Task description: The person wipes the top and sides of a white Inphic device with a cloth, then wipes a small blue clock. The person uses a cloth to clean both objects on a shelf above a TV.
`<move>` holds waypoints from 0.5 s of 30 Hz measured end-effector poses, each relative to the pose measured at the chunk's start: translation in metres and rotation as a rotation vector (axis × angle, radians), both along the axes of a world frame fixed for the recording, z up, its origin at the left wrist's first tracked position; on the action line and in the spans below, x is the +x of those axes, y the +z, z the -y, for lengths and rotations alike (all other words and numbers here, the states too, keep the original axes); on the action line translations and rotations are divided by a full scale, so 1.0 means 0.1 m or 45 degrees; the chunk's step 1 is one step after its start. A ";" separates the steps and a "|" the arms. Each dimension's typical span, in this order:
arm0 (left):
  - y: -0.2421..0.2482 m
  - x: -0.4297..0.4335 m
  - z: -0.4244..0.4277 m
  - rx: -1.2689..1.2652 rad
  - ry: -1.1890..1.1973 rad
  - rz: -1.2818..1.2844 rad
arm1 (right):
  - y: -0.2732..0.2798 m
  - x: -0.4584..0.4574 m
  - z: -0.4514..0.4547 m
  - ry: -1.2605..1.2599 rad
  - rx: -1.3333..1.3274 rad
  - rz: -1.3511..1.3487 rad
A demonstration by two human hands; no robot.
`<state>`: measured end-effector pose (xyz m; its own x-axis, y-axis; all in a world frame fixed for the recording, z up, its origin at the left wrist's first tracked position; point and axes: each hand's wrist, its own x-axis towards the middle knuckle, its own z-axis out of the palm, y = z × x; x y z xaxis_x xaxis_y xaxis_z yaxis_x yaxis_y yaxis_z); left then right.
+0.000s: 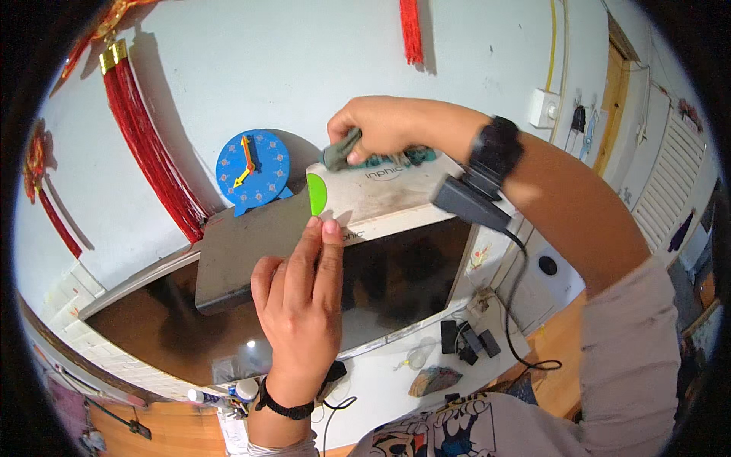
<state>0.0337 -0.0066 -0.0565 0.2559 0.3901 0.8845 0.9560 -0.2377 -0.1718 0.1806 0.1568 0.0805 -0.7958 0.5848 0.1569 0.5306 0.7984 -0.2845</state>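
Note:
My right hand (377,128) grips a bunched grey-green cloth (341,153) against the far part of a white Inphic box (394,188). The box has a bright green half-round patch (316,194) at its left end, and dark smudges mark its top. My left hand (305,285) has two fingertips against the box's near left edge, while its thumb is hidden. Left of the box is a dark grey shelf panel (257,245) above a television (400,285) with a dark screen. A blue toy clock (253,168) stands upright on the panel, near the wall.
A black device on my right wrist trails a cable (517,297). Below the screen, a white tabletop (377,417) bears black adapters (465,340) and a brownish stone-like piece (434,381). Small bottles (245,390) stand near my left wrist. Red tassels (148,143) hang along the wall.

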 end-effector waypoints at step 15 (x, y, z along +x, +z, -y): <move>0.01 -0.01 0.00 -0.014 -0.021 0.012 | 0.03 0.09 0.17 0.009 -0.022 0.046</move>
